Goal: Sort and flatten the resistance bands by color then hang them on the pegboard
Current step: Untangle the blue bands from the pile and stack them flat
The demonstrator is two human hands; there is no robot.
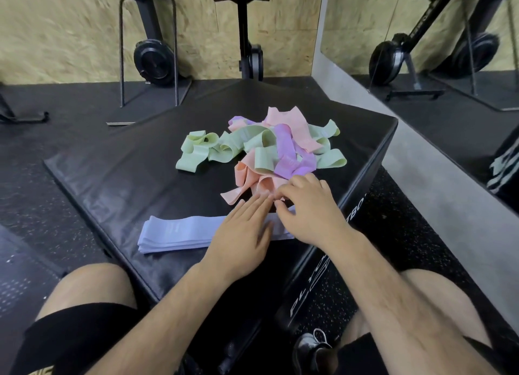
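A flattened stack of pale lilac bands lies near the front edge of the black plyo box. Behind it sits a tangled heap of bands: green ones, pink ones and purple ones. My left hand lies flat with straight fingers on the right part of the lilac stack. My right hand has curled fingers at the stack's right end, beside a peach-pink band; whether they pinch anything is unclear. No pegboard is in view.
Black exercise machines stand against the wooden wall behind the box. A mirror and grey ledge run along the right. My bare knees frame the box's near corner, above the speckled rubber floor.
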